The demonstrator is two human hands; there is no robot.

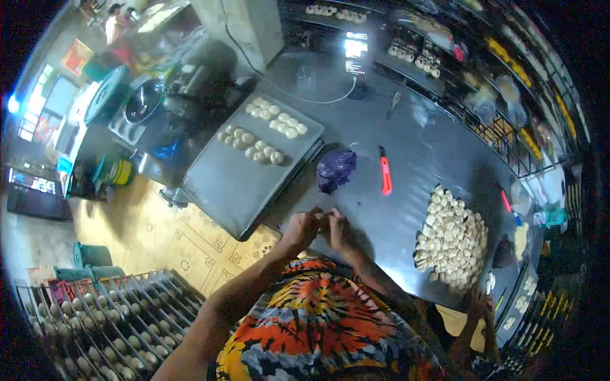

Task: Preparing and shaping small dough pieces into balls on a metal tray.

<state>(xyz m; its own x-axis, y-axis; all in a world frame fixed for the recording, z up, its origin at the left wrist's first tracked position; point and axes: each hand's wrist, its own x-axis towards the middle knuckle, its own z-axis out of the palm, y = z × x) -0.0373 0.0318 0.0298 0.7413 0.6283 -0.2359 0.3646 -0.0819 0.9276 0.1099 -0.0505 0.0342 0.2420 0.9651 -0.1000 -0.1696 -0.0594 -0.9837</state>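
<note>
My left hand point(302, 230) and my right hand point(337, 230) meet at the near edge of the table, fingers closed and pinching. Between the fingertips shows a bit of pale dough point(320, 215), mostly hidden by them. Just beyond lies a mound of purple filling point(335, 169), shiny and lumpy. To its right rests a utility knife point(386, 175) with a pink-red handle. At the left, a dark baking tray point(219, 181) carries small round dough balls point(259, 152) in clusters. A big heap of pale dough pieces point(452, 238) spreads over the table to the right.
Another person's hands point(481, 303) are at the table's right end. A lit phone point(356, 54) with a white cable stands at the far side. Racks point(553, 108) of trays line the right. A rack of dough balls point(108, 324) stands lower left, above a tiled floor point(213, 244).
</note>
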